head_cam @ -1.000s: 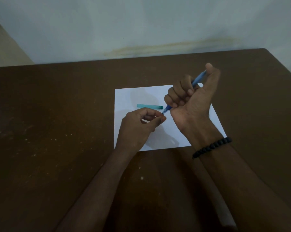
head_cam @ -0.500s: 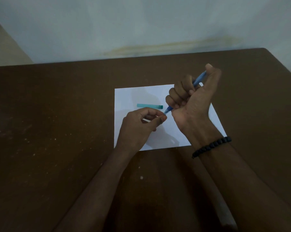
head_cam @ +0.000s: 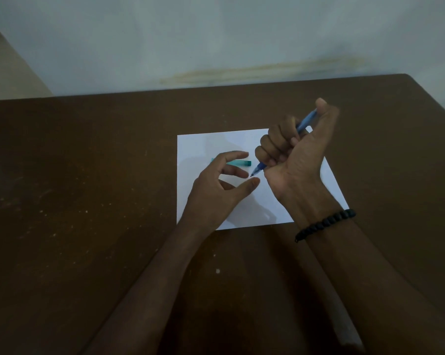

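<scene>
A dark brown table [head_cam: 88, 201] speckled with pale flecks fills most of the frame, and a white sheet of paper [head_cam: 203, 144] lies flat near its centre. Behind it, a pale wall [head_cam: 216, 34] carries a yellowish streak [head_cam: 262, 70] at upper middle.

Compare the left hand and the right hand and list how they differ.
The right hand grips a blue pen in a fist, thumb at its top end; the left hand holds nothing. The right hand's fingers are curled tight; the left hand's are spread and loosely bent. The right wrist wears a black bead bracelet; the left wrist is bare. Both are over the white paper, close together near the pen's tip.
</scene>
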